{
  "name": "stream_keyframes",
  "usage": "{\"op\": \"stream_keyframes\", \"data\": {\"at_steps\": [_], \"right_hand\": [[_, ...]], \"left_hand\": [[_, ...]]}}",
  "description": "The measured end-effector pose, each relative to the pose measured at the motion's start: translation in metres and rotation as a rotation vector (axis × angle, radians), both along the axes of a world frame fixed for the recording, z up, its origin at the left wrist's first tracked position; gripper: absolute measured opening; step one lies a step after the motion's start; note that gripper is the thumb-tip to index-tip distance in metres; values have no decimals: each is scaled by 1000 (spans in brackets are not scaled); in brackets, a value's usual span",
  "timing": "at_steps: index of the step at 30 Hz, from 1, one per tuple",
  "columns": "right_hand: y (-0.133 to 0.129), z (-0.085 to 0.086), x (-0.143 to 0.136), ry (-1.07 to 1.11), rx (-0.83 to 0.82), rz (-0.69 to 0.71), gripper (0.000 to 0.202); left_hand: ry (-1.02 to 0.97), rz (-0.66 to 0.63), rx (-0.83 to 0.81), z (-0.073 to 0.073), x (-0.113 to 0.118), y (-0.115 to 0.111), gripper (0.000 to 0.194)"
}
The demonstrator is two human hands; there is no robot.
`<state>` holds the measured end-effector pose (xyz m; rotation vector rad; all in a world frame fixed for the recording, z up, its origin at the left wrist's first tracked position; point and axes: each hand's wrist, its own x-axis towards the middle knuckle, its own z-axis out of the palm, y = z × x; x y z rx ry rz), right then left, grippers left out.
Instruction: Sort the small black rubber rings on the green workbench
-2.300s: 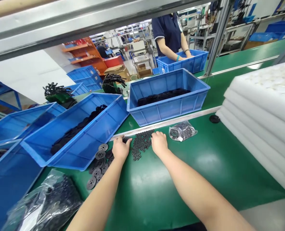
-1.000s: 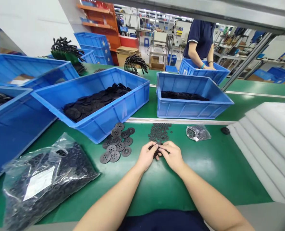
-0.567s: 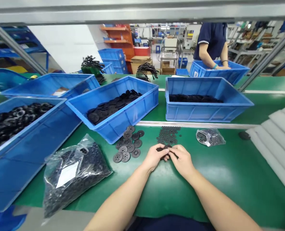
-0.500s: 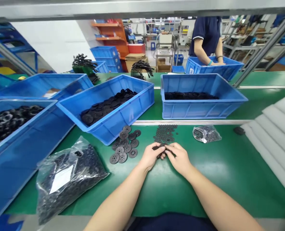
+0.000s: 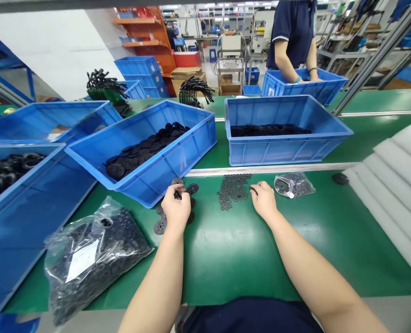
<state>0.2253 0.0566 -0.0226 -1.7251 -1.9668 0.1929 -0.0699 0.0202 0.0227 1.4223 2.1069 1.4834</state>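
Observation:
My left hand [image 5: 176, 208] is closed over a cluster of flat black discs with holes [image 5: 160, 226], a dark part [image 5: 178, 195] showing between its fingers. Its exact shape is mostly hidden by the fingers. To the right, my right hand [image 5: 264, 200] is closed in a pinch, with a small black piece [image 5: 253, 189] at its fingertips. That hand is beside the right edge of a spread of small black rings [image 5: 231, 187] on the green tabletop [image 5: 233, 254]. Several discs lie partly covered by my left hand.
Behind the discs stands a blue bin [image 5: 177, 162] of black discs; another blue bin [image 5: 278, 150] is right of it. A bag of black parts [image 5: 101, 259] lies left, a smaller bag [image 5: 295, 185] right. White foam sheets [image 5: 393, 185] line the right. A co-worker [image 5: 292, 41] reaches into a bin.
My hands were together on a black part in front of the rings. They have parted: the left has moved left to the discs, the right up and right beside the rings. The view has tipped down.

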Motion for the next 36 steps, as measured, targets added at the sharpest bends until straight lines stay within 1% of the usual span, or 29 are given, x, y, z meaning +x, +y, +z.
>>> {"op": "stream_keyframes", "data": {"at_steps": [1, 3, 5, 6, 8, 11, 13, 15, 17, 20, 22, 27, 33, 36], "right_hand": [[-1, 1, -1, 4, -14, -3, 28], [-3, 2, -1, 14, -25, -7, 26], [-6, 3, -1, 18, -22, -6, 24], [-8, 3, -1, 15, -22, -6, 23], [-13, 5, -1, 6, -31, -2, 21], [-22, 9, -4, -11, -55, 9, 19], [-26, 11, -6, -24, -60, 17, 17], [-29, 12, -8, -30, -57, 13, 17], [-30, 14, -9, -24, -64, 0, 17], [-30, 16, -10, -9, -90, -9, 16], [-30, 16, -9, -3, -85, -7, 15], [-30, 12, -6, 61, -33, 9, 12], [-30, 6, -5, 274, 36, 30, 11], [-36, 8, -9, 373, 95, 61, 12]], "left_hand": [[149, 26, -78, 1, -6, 2, 27], [331, 27, -304, 5, -13, 5, 34], [432, -7, -528, 7, -15, 8, 46], [463, -19, -601, 8, -16, 10, 49], [504, -45, -660, 8, -16, 12, 49], [518, -63, -620, 4, -19, 15, 50], [509, -65, -543, 0, -19, 15, 50], [488, -67, -435, -3, -18, 13, 44], [448, -93, -345, -6, -13, 9, 33], [389, -148, -301, -8, -7, 2, 26], [388, -153, -275, -9, -6, -1, 28], [398, -79, -193, -8, -9, -2, 37], [353, -93, -164, -1, -5, -8, 37], [284, -38, -142, 2, -3, -11, 39]]}}
